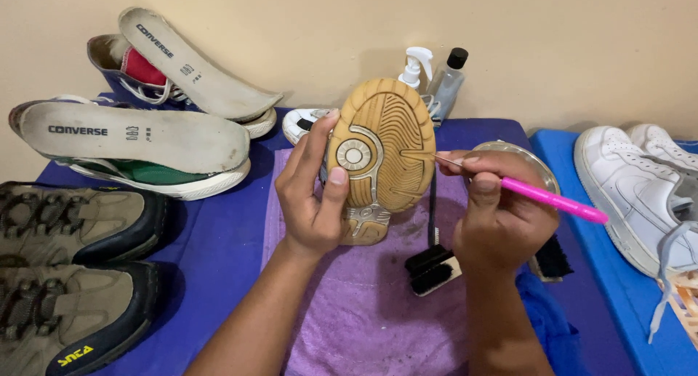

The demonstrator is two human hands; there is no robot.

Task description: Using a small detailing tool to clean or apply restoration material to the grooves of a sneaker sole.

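While the left hand (314,201) grips it upright, the tan grooved rubber shoe sole (382,147) looks grimy; the right hand (498,216) pinches a pink-handled tool (556,199), perhaps a pick.

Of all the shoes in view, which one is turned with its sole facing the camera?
The tan-soled shoe gripped upright by the left hand over the purple towel. The others rest on their soles at the sides: brown shoes left, white sneakers right.
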